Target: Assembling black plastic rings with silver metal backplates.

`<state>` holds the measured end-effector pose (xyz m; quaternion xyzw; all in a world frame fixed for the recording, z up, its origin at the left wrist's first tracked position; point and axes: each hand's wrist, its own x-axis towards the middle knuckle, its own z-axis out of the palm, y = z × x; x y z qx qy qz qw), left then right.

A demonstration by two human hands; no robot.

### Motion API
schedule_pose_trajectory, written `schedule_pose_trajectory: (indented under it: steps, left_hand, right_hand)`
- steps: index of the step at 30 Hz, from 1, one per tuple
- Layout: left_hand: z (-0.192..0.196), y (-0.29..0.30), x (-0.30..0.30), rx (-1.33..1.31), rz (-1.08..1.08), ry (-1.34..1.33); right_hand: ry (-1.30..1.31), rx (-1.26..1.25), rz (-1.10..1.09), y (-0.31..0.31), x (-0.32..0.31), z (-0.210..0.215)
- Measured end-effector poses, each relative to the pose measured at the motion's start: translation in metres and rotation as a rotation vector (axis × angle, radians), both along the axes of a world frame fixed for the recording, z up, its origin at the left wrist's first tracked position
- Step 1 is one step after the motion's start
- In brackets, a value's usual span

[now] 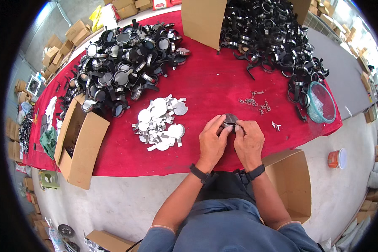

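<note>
Black part (229, 119), seems round, half hidden: middle of frame | left hand (212, 141) and right hand (249, 141): pinching its sides, likely to hold it still | pale discs (158, 108): left of centre, maybe for easy reach

Tablecloth (201, 84): plain solid red. Round part (229, 119) at centre: black, dark grey face. Heap of round parts (122, 77), upper left: black with silver faces. Pile of rings (277, 40), upper right: black, shiny silver. Flat tabbed discs (158, 108), left of centre: white and pale grey. Small clips (252, 101): dull coppery brown. Basket (310, 111), right: teal. Box (92, 140), left: cardboard brown. Wristbands (255, 172): black. Shirt (222, 231), bottom: plain grey-blue. Bucket (333, 160), far right: orange-red, whitish lid. Stool (50, 179), lower left: green. Floor (126, 201): pale grey.
</note>
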<state>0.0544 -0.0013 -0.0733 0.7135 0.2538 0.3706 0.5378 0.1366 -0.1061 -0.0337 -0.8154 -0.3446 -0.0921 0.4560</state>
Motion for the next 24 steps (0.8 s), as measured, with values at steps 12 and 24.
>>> schedule_pose_trajectory:
  steps: [12, 24]
  left_hand:
    - [-0.001, 0.001, -0.003, 0.040, 0.007, 0.066]
    - [0.011, 0.025, -0.006, 0.203, -0.158, 0.189]
  right_hand:
    - [-0.072, -0.155, 0.005, -0.004, -0.003, 0.008]
    - [0.024, -0.047, 0.037, -0.001, 0.003, 0.013]
